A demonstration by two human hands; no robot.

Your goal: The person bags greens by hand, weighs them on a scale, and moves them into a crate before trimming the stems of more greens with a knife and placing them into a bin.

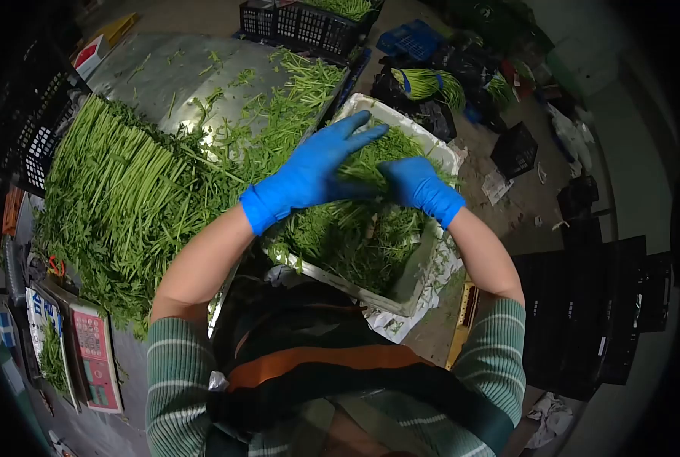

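Both hands wear blue gloves and are over a white foam box [392, 302] of leafy green trimmings [347, 247]. My left hand [309, 167] is open above the box's left side, fingers spread toward its far edge and thumb blurred. Opposite it, my right hand [420, 186] points inward, close over the greens; its fingers are bent down and smeared by motion, so I cannot tell whether they grip anything. Left of the box, a large heap of long-stemmed leafy greens [119, 164] lies on the metal table [146, 72], stems roughly lined up.
A pink-keyed scale [92, 354] stands at lower left. Black crates [306, 29] sit at the back, with another black crate [39, 114] at far left. Bundled greens [430, 82] and a blue crate [410, 39] are on the floor at upper right. Stacked black crates [576, 312] stand at right.
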